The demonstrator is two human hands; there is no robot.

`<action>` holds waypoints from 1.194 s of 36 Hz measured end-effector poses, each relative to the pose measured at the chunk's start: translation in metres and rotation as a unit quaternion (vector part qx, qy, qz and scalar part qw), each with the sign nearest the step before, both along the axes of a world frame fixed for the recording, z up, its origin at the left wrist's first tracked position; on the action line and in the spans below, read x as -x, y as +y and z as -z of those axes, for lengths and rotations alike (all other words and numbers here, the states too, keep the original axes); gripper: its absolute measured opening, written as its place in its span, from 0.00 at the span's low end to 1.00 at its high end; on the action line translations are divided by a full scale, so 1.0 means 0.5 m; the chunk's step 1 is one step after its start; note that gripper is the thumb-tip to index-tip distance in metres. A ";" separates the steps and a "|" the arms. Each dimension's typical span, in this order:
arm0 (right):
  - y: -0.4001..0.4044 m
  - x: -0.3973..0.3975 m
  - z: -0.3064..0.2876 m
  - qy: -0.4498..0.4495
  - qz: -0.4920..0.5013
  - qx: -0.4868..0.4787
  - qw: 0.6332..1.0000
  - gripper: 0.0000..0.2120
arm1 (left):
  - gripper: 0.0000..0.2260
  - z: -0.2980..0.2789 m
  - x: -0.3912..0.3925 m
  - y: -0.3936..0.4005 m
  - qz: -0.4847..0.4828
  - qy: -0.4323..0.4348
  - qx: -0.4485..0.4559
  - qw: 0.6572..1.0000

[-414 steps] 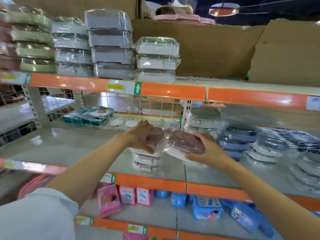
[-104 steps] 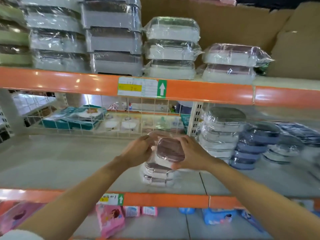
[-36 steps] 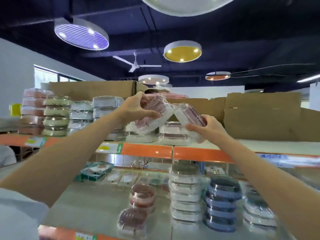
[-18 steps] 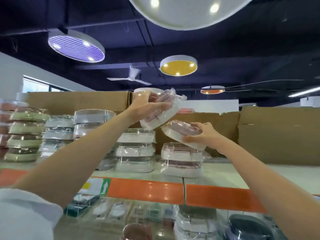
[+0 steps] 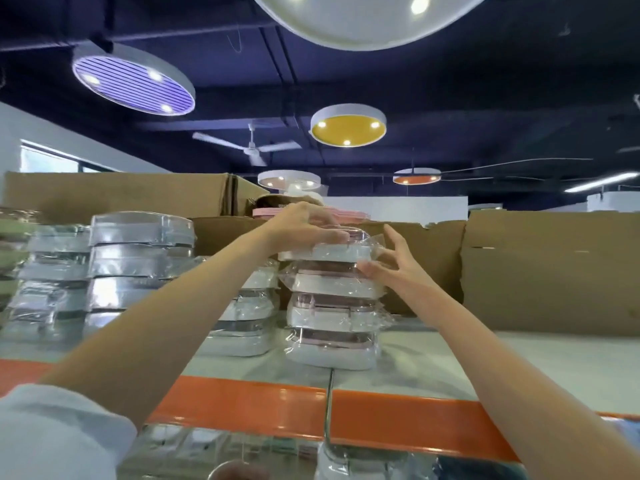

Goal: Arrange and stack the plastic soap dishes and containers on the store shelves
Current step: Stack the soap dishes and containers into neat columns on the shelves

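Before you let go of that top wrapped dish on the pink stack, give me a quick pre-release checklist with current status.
1. Top dish seated on the pink stack: cannot tell; it sits shifted left and its wrap hides the contact.
2. Left hand steadying it: ok, fingers lie flat along its lid.
3. Right hand steadying the side: ok, spread fingers touch the wrap, gripping nothing.
4. Stack straight: not ok, the four dishes are slightly staggered.
5. Clearance from the neighbouring white stack: cannot tell; the left forearm covers the gap.
6. Stack set back from the orange shelf edge: ok.
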State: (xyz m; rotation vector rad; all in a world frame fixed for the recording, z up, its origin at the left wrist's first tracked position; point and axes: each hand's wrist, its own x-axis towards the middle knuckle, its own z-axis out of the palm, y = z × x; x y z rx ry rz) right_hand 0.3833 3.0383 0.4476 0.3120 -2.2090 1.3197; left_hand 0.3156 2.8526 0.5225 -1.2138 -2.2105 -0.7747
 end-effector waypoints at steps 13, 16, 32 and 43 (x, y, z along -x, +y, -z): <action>-0.016 0.013 0.009 0.028 0.034 -0.012 0.999 0.36 | 0.27 0.142 -0.001 0.019 -0.060 -0.098 -0.330 0.937; -0.013 0.012 0.011 0.028 0.053 -0.015 0.998 0.30 | 0.28 0.154 -0.009 0.022 -0.062 -0.122 -0.364 0.921; -0.010 0.011 0.025 0.029 0.057 -0.006 0.998 0.29 | 0.17 0.196 -0.012 0.018 -0.022 -0.223 -0.378 0.898; -0.006 0.017 0.028 0.019 0.055 -0.006 0.998 0.29 | 0.15 0.207 -0.017 0.007 -0.049 -0.172 -0.347 0.921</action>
